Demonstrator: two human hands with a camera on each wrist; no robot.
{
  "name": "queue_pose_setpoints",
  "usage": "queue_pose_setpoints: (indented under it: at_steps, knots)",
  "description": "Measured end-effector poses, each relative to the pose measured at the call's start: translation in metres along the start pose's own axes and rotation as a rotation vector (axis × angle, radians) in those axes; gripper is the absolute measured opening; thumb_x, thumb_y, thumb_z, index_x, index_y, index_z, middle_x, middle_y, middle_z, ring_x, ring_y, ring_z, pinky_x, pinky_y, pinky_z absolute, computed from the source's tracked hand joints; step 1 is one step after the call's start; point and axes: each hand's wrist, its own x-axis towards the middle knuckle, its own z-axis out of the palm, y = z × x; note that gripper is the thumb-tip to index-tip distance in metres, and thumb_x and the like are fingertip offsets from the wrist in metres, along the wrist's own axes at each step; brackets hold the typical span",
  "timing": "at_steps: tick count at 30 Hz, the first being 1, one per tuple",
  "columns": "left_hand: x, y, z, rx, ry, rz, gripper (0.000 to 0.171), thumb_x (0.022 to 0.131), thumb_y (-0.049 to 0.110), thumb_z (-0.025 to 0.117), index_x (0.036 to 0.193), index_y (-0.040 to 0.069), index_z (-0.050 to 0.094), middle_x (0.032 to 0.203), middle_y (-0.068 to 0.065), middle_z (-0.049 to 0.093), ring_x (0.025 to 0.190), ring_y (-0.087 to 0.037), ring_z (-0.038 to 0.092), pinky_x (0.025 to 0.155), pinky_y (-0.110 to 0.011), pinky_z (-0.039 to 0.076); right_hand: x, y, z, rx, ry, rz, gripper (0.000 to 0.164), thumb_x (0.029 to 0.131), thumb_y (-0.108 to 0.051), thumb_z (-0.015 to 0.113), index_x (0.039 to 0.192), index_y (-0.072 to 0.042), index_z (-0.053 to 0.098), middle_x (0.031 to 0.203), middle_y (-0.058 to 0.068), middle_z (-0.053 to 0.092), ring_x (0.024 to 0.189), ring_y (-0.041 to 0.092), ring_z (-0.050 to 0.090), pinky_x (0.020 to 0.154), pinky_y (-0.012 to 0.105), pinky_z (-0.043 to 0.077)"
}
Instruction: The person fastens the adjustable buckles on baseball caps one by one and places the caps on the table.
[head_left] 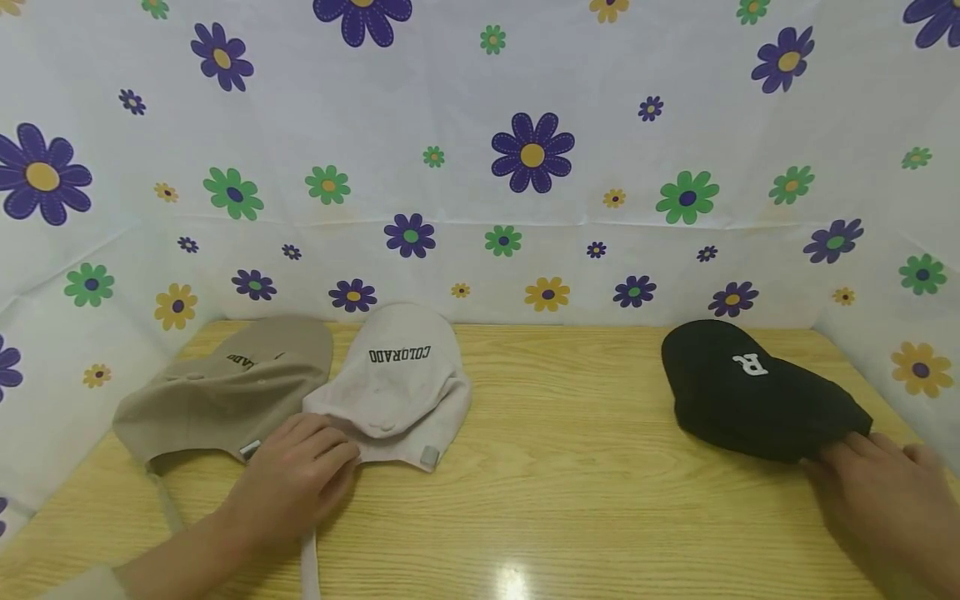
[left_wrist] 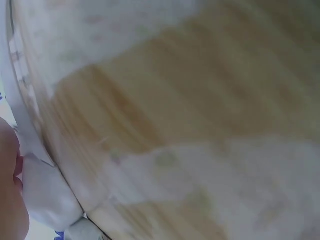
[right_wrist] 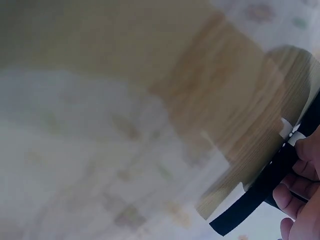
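A pale off-white cap point(head_left: 405, 375) with dark COLORADO lettering, upside down from here, lies at the left centre of the table. My left hand point(head_left: 292, 479) pinches its near left edge, and a pale strap point(head_left: 310, 567) trails below the hand. In the left wrist view only part of that hand point(left_wrist: 10, 190) shows, beside pale cloth point(left_wrist: 47, 192). On the right, my right hand point(head_left: 888, 492) grips the near right edge of a black cap point(head_left: 738, 400) bearing a white R. The right wrist view has its fingers curled at a black strap point(right_wrist: 260, 187).
Left of the off-white cap lies a tan cap point(head_left: 247, 383), its strap hanging toward the near side, with my left forearm close by. The wooden table point(head_left: 555, 467) meets a flower-print cloth point(head_left: 450, 200) at the back and both sides.
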Motion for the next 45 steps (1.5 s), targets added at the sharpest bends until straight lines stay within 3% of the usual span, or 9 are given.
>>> queue_pose_setpoints:
  at_steps: [6, 9, 13, 18, 22, 25, 32, 39, 45]
  knots:
    - [-0.007, -0.004, -0.007, -0.005, 0.046, -0.02, 0.042, 0.101, 0.03, 0.041, 0.087, 0.008, 0.073, 0.086, -0.001, 0.069, 0.082, -0.02, 0.058, 0.081, -0.034, 0.044, 0.002, 0.013, 0.0, -0.005, -0.061, 0.062, 0.017, 0.088, -0.024, 0.068, 0.077, -0.011, 0.063, 0.081, 0.012, 0.064, 0.081, 0.038, 0.056, 0.071, 0.06, 0.034]
    - [-0.01, -0.007, -0.01, 0.008, 0.084, -0.028, 0.04, 0.1, 0.028, 0.042, 0.085, 0.007, 0.073, 0.083, -0.001, 0.067, 0.077, -0.018, 0.057, 0.075, -0.034, 0.046, 0.001, 0.017, 0.002, 0.018, -0.042, 0.067, 0.02, 0.088, -0.021, 0.068, 0.072, -0.011, 0.061, 0.078, 0.013, 0.063, 0.08, 0.041, 0.057, 0.071, 0.062, 0.033]
    - [-0.014, -0.012, -0.014, 0.033, 0.079, -0.057, 0.038, 0.098, 0.028, 0.043, 0.082, 0.009, 0.072, 0.081, 0.0, 0.065, 0.075, -0.017, 0.058, 0.07, -0.037, 0.049, 0.003, 0.022, 0.005, 0.027, -0.046, 0.086, 0.021, 0.089, -0.019, 0.067, 0.072, -0.009, 0.06, 0.079, 0.017, 0.062, 0.082, 0.044, 0.056, 0.072, 0.064, 0.033]
    - [-0.021, -0.018, -0.016, 0.035, 0.042, -0.081, 0.04, 0.099, 0.034, 0.042, 0.084, 0.012, 0.073, 0.085, 0.002, 0.067, 0.08, -0.015, 0.061, 0.074, -0.036, 0.05, 0.005, 0.025, 0.003, 0.033, -0.089, 0.13, 0.022, 0.091, -0.019, 0.065, 0.075, -0.005, 0.062, 0.084, 0.023, 0.061, 0.086, 0.047, 0.054, 0.076, 0.067, 0.031]
    - [-0.027, -0.022, -0.015, 0.025, 0.005, -0.056, 0.049, 0.103, 0.041, 0.036, 0.084, 0.015, 0.073, 0.088, 0.005, 0.066, 0.081, -0.011, 0.059, 0.074, -0.031, 0.05, 0.003, 0.021, 0.001, 0.027, -0.032, 0.129, 0.02, 0.086, -0.015, 0.07, 0.072, -0.003, 0.062, 0.081, 0.024, 0.056, 0.083, 0.046, 0.05, 0.076, 0.068, 0.032]
    - [-0.029, -0.023, -0.014, -0.009, -0.012, -0.03, 0.044, 0.104, 0.04, 0.04, 0.086, 0.018, 0.074, 0.09, 0.008, 0.066, 0.082, -0.009, 0.058, 0.074, -0.028, 0.049, 0.002, 0.017, 0.0, 0.019, 0.032, 0.115, 0.018, 0.079, -0.011, 0.074, 0.07, -0.004, 0.06, 0.077, 0.021, 0.051, 0.079, 0.044, 0.048, 0.074, 0.066, 0.034]
    - [-0.033, -0.024, -0.012, -0.061, -0.034, -0.006, 0.045, 0.104, 0.04, 0.036, 0.09, 0.019, 0.074, 0.096, 0.011, 0.065, 0.086, -0.005, 0.058, 0.076, -0.022, 0.049, 0.003, 0.018, -0.001, 0.025, 0.137, -0.02, 0.022, 0.067, -0.006, 0.079, 0.067, -0.007, 0.056, 0.065, 0.011, 0.053, 0.06, 0.035, 0.051, 0.057, 0.054, 0.042]
    - [-0.034, -0.023, -0.011, -0.109, -0.049, 0.009, 0.019, 0.094, 0.028, 0.06, 0.094, 0.018, 0.075, 0.102, 0.009, 0.064, 0.091, -0.006, 0.061, 0.077, -0.022, 0.051, 0.004, 0.013, -0.004, 0.038, 0.044, -0.05, 0.018, 0.071, -0.006, 0.076, 0.074, -0.007, 0.058, 0.071, 0.01, 0.055, 0.066, 0.035, 0.055, 0.063, 0.054, 0.046]
    - [-0.033, -0.023, -0.009, -0.131, -0.065, 0.03, 0.037, 0.102, 0.038, 0.046, 0.096, 0.017, 0.076, 0.103, 0.008, 0.064, 0.094, -0.006, 0.06, 0.08, -0.018, 0.05, 0.007, 0.004, -0.009, 0.063, -0.048, -0.041, 0.017, 0.076, -0.009, 0.077, 0.078, -0.006, 0.06, 0.073, 0.008, 0.056, 0.068, 0.033, 0.055, 0.063, 0.053, 0.047]
